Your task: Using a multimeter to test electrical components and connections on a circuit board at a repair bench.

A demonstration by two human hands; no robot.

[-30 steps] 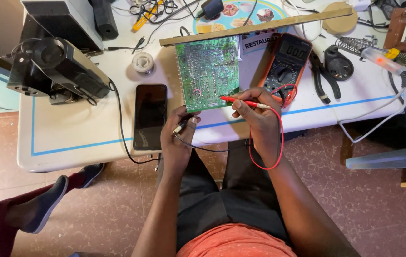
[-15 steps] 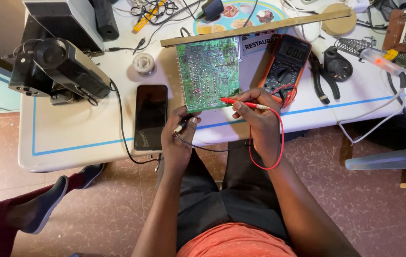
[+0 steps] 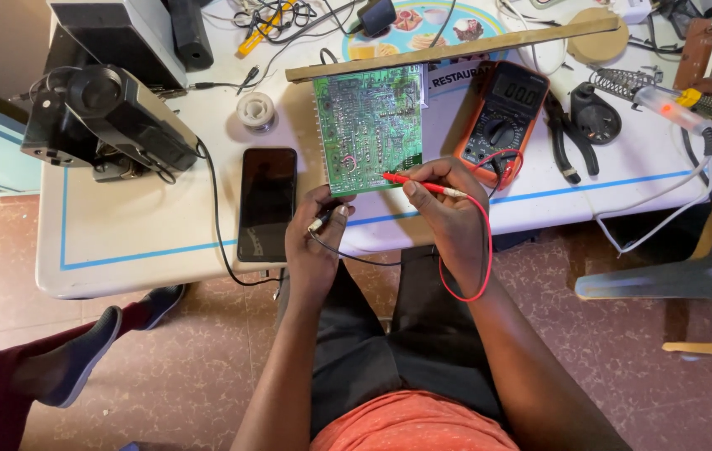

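While the white table point(image 3: 122, 242) carries the clutter, the work sits at the middle of its near edge. At its far left corner a black machine point(image 3: 110, 117) stands, and near the far right edge lies a soldering iron point(image 3: 690, 104) with black pliers point(image 3: 569, 138) beside it. Leaning against a wooden strip point(image 3: 456, 48), the green circuit board point(image 3: 367, 127) reaches down toward the near edge, an orange multimeter point(image 3: 502, 117) just to its right and a dark phone point(image 3: 267, 203) to its left.

The right hand point(image 3: 448, 213) is closed in a pen grip on the red probe point(image 3: 419, 182), whose tip touches the board's lower right corner. The left hand point(image 3: 314, 242) is curled around the black probe point(image 3: 323, 219) at the board's lower edge; whether that tip touches the board is hard to tell, since the fingers cover it.

To probe well, I judge each tip should rest squarely on one solder point without bridging its neighbour, the wrists braced on the table's near edge, the red lead point(image 3: 477, 267) kept slack, and the meter's screen left unshadowed for reading.
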